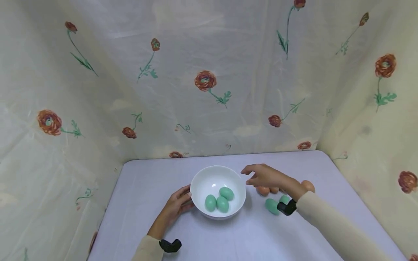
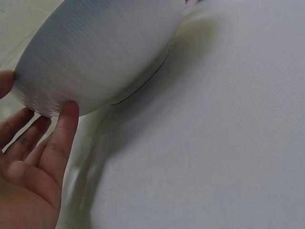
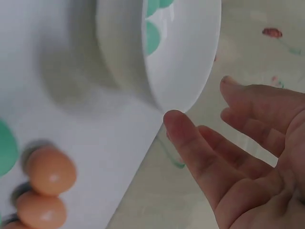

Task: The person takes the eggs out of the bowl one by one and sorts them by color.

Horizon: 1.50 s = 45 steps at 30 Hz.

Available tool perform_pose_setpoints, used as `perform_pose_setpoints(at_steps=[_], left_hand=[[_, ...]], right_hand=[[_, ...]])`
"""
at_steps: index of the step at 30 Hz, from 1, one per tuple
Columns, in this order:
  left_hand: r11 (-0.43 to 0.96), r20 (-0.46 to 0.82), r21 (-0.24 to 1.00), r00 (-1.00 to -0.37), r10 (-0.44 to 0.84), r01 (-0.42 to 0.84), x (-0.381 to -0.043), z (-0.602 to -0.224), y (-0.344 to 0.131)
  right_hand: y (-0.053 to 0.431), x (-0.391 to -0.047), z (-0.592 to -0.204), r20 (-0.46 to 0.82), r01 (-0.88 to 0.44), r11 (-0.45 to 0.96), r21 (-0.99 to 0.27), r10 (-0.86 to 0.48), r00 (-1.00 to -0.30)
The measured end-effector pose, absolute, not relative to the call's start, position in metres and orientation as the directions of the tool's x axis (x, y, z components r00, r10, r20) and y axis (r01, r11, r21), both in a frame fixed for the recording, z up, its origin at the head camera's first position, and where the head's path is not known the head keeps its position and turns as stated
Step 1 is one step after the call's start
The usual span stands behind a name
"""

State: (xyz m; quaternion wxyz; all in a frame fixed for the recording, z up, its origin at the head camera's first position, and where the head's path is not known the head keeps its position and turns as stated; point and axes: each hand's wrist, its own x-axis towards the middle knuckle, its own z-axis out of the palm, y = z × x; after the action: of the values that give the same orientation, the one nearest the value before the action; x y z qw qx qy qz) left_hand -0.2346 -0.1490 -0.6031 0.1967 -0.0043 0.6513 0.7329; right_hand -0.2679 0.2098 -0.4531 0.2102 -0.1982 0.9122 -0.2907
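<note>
A white bowl (image 1: 218,175) stands on the table with three green eggs (image 1: 222,204) inside. My left hand (image 1: 175,204) touches the bowl's left side, its fairly straight fingertips against the outer wall in the left wrist view. Just beyond the bowl's right rim is my right hand (image 1: 262,175), palm facing the bowl and nothing between its loosely bent fingers. In the right wrist view, one fingertip overlaps the rim; I cannot tell whether it touches. Beneath and beside the right forearm lie green eggs (image 1: 272,206) and brown eggs (image 1: 262,191), partly hidden by the arm.
A white cloth covers the table (image 1: 143,181). Behind it and on both sides hang pale sheets (image 1: 248,90) printed with red flowers. One brown egg (image 1: 308,186) lies to the right of the right wrist. Each wrist wears a black band.
</note>
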Motion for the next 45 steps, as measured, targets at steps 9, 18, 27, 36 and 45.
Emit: perform_pose_setpoints(at_steps=[9, 18, 27, 36, 45], left_hand=[[-0.075, -0.26, 0.954, -0.924, 0.28, -0.291, -0.235, -0.603, -0.15], [-0.094, -0.254, 0.952, -0.922, 0.292, -0.292, -0.236, -0.603, -0.152], [-0.106, -0.236, 0.955, -0.924, 0.3, -0.278, -0.236, -0.602, -0.151], [-0.121, -0.241, 0.95, -0.924, 0.296, -0.286, -0.236, -0.604, -0.151], [-0.124, -0.225, 0.954, -0.926, 0.303, -0.273, -0.236, -0.606, -0.151]], right_hand=[[0.14, -0.279, -0.464, -0.282, -0.324, 0.679, -0.658, -0.621, -0.731], [0.092, -0.271, -0.482, -0.268, -0.536, 0.675, -0.507, -0.715, -0.646], [0.069, -0.269, -0.489, -0.389, -0.501, 0.757, -0.42, -0.649, -0.654], [0.056, -0.271, -0.496, -0.41, -0.518, 0.775, -0.363, -0.632, -0.658], [0.051, -0.27, -0.505, -0.427, -0.516, 0.787, -0.338, -0.617, -0.661]])
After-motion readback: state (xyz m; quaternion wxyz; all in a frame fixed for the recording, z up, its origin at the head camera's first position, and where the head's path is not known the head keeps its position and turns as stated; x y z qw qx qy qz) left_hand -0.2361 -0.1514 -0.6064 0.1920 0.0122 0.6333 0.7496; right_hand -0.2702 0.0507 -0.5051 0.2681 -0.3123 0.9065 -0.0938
